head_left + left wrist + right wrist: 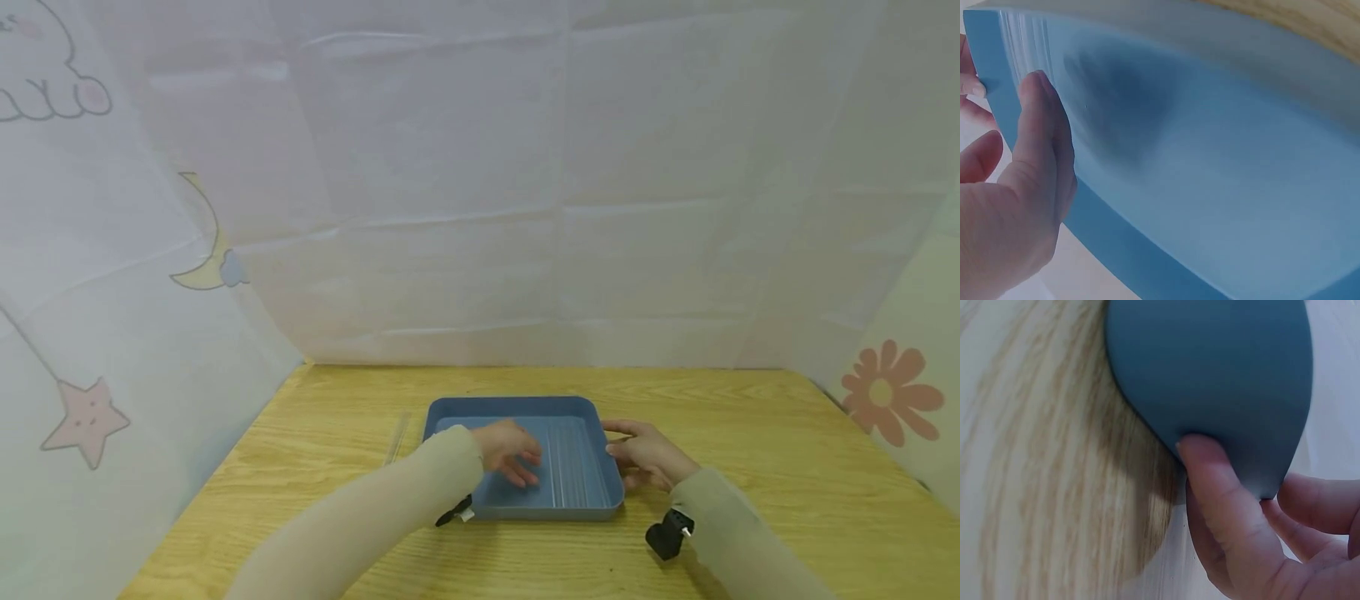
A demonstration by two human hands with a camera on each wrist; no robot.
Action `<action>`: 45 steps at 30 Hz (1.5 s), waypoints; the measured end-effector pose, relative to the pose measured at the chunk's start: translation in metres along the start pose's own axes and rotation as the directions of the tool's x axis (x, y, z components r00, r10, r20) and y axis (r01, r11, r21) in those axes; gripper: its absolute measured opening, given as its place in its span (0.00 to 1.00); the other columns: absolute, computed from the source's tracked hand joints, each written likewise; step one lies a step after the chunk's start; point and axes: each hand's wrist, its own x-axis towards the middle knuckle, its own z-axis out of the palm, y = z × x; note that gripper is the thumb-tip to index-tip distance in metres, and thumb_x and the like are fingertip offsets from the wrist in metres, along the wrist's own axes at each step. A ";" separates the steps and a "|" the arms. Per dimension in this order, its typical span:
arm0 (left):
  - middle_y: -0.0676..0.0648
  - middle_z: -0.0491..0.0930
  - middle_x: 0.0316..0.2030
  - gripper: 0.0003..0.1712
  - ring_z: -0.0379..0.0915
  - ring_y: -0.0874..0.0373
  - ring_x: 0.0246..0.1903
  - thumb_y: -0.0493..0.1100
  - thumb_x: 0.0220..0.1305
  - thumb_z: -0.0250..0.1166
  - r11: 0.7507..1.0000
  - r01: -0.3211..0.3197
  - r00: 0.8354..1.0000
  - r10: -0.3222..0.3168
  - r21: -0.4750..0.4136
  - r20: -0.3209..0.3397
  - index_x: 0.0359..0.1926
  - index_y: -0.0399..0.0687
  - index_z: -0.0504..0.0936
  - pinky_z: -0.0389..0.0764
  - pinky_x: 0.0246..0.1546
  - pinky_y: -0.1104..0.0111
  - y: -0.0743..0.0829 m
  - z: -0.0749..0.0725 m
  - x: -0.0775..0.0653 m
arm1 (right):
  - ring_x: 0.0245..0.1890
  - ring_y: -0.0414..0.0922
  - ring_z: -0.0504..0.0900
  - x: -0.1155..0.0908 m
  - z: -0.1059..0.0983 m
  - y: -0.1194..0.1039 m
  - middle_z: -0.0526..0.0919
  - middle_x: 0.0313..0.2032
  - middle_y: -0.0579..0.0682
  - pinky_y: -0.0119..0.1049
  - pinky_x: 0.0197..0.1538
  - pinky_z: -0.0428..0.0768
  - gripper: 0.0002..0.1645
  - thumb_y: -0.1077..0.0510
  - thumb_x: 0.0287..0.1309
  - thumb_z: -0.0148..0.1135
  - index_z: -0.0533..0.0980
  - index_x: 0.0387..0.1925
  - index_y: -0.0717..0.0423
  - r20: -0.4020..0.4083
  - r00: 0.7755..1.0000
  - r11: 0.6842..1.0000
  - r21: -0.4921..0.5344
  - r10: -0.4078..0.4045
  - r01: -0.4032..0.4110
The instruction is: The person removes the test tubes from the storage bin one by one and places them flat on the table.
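A shallow blue tray (525, 407) lies on the wooden table. Several clear, thin strips (570, 467) lie side by side along the right part of its floor; in the left wrist view these strips (1025, 37) appear at the upper left. My left hand (510, 450) hovers over the tray's floor with its fingers loosely extended, left of the strips, and holds nothing. At the tray's right side my right hand (645, 454) holds the wall. In the right wrist view, fingers (1216, 481) press the outer wall (1210, 375), with the thumb at the rim.
Another clear strip (396, 437) lies on the table (315, 467), left of the tray. A pale sheet (480, 183) hangs behind the table, with printed sheets at both sides. Each wrist carries a small black camera (667, 533).
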 end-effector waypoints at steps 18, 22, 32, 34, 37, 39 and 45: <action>0.34 0.81 0.43 0.22 0.82 0.39 0.41 0.35 0.66 0.63 0.988 0.070 0.996 -0.063 0.135 -0.059 0.58 0.29 0.73 0.84 0.40 0.56 0.014 0.006 0.015 | 0.33 0.50 0.84 -0.002 0.003 0.000 0.83 0.40 0.60 0.42 0.26 0.82 0.31 0.70 0.67 0.49 0.57 0.70 0.68 0.003 1.000 1.000 0.009 -0.015 0.015; 0.34 0.80 0.42 0.25 0.82 0.39 0.40 0.36 0.66 0.63 0.980 0.071 0.996 -0.060 0.186 -0.066 0.61 0.29 0.70 0.84 0.38 0.57 0.016 0.011 0.018 | 0.34 0.50 0.83 -0.002 0.002 0.001 0.82 0.41 0.61 0.42 0.27 0.82 0.31 0.70 0.67 0.49 0.57 0.70 0.68 0.005 1.000 1.000 0.006 -0.015 0.015; 0.37 0.81 0.38 0.21 0.84 0.43 0.32 0.35 0.64 0.64 0.954 0.091 0.990 -0.056 0.286 -0.130 0.56 0.31 0.76 0.85 0.32 0.61 0.018 0.022 0.028 | 0.34 0.50 0.84 -0.001 0.001 -0.002 0.84 0.40 0.59 0.44 0.28 0.83 0.32 0.69 0.67 0.50 0.56 0.71 0.68 0.014 1.000 1.000 0.014 -0.022 0.022; 0.37 0.81 0.37 0.20 0.83 0.44 0.29 0.35 0.63 0.65 0.945 0.096 0.989 -0.055 0.314 -0.137 0.55 0.30 0.77 0.84 0.28 0.62 0.016 0.023 0.033 | 0.34 0.51 0.84 -0.001 -0.001 -0.002 0.84 0.40 0.59 0.44 0.28 0.83 0.32 0.69 0.68 0.49 0.55 0.71 0.68 0.021 0.999 1.000 0.007 -0.031 0.031; 0.38 0.81 0.35 0.20 0.83 0.47 0.26 0.35 0.62 0.66 0.924 0.106 0.987 -0.053 0.368 -0.153 0.54 0.31 0.77 0.83 0.25 0.64 0.014 0.025 0.040 | 0.33 0.51 0.84 -0.001 -0.001 -0.002 0.84 0.40 0.59 0.43 0.27 0.83 0.32 0.69 0.68 0.50 0.56 0.71 0.68 0.018 0.999 0.999 0.001 -0.032 0.032; 0.39 0.81 0.34 0.19 0.83 0.48 0.25 0.35 0.62 0.66 0.912 0.114 0.985 -0.053 0.394 -0.162 0.52 0.31 0.78 0.83 0.23 0.64 0.014 0.027 0.042 | 0.32 0.50 0.83 -0.001 -0.001 -0.001 0.84 0.40 0.59 0.42 0.26 0.82 0.32 0.69 0.68 0.50 0.56 0.71 0.68 0.018 0.999 0.999 -0.005 -0.032 0.032; 0.39 0.78 0.31 0.11 0.80 0.49 0.20 0.36 0.63 0.66 0.875 0.135 0.980 -0.051 0.465 -0.191 0.44 0.33 0.81 0.81 0.22 0.63 0.015 0.032 0.047 | 0.31 0.49 0.83 -0.003 -0.001 -0.001 0.83 0.39 0.58 0.40 0.25 0.81 0.32 0.68 0.68 0.50 0.56 0.71 0.68 0.014 1.000 1.000 0.001 -0.027 0.027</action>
